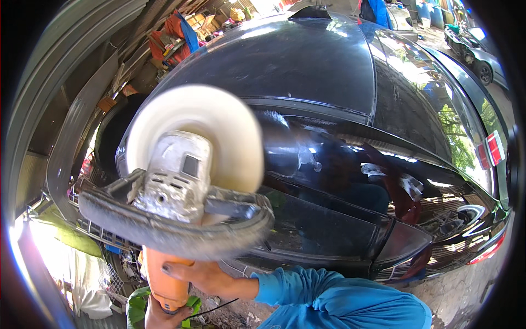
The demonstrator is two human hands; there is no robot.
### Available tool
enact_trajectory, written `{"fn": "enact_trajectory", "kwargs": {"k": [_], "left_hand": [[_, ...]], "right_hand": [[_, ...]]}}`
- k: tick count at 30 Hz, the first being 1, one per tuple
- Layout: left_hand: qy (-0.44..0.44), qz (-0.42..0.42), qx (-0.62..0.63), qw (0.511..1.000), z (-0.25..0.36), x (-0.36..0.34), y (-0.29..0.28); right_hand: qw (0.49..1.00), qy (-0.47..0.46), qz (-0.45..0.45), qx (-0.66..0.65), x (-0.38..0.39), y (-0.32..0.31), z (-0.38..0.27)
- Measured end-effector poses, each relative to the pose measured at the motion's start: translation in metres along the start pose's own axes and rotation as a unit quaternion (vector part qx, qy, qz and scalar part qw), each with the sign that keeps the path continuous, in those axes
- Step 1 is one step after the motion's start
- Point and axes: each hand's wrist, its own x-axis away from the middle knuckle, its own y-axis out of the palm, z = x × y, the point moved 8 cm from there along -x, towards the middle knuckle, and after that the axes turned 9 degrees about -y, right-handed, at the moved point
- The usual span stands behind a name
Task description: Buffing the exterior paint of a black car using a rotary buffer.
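Though round-padded, scuffed metal-headed polisher [174, 189]

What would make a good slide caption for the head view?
Two bare hands grip an orange-and-silver power polisher, its round pale pad blurred, beside a glossy black car.

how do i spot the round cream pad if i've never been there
Start from the shiny black car. Left of centre, in front of it, is the orange-handled power tool. The pad is the big disc behind its grey head, set apart from the black car by its pale, blurred face.
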Motion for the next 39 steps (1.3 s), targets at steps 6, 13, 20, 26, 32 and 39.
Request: {"fn": "enact_trajectory", "kwargs": {"k": [6,13,20,26,32,39], "left_hand": [[0.122,0.058,0.013,0.991,0.008,0.007,0.032],[0.078,-0.069,-0.022,0.994,0.019,0.004,0.043],[0.086,-0.021,-0.083,0.993,0.016,0.004,0.032],[0.110,-0.004,-0.040,0.993,-0.030,-0.009,0.011],[0.083,-0.083,0.078,0.990,0.021,0.011,0.051],[0.184,0.008,-0.222,0.957,0.053,0.027,0.066]], "right_hand": [[0.984,-0.145,0.107,0.001,-0.002,-0.011,-0.018],[0.992,-0.029,0.024,0.118,0.045,-0.029,0.007],[0.997,-0.010,0.045,0.056,0.038,-0.023,0.002],[0.997,-0.025,0.057,0.036,0.026,-0.014,-0.005],[0.994,-0.032,0.057,0.089,0.039,-0.024,0.000],[0.991,-0.050,0.036,0.123,0.053,-0.032,0.015]]}}
